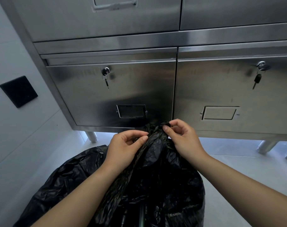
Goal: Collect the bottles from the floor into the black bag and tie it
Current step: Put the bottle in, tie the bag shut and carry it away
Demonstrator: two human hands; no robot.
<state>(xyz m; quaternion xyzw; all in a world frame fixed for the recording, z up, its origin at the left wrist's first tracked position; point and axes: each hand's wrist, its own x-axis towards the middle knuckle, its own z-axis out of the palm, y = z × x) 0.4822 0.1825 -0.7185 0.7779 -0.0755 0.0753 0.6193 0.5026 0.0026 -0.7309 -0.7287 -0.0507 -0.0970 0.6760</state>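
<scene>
Between both hands, left hand (124, 148) and right hand (183, 138) grip pinches black bag (156, 177) neck.

One head cam, wide-angle, aimed fwd and down, close over hands (156, 143), facing cabinet (123, 89) low front.

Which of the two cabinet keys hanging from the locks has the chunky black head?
The key on the right door; the left door's key is thin, hanging from a small ring.

A stainless steel cabinet (139, 89) (keys hanging in both locks) stands on legs over pale floor tiles (238, 174).
</scene>
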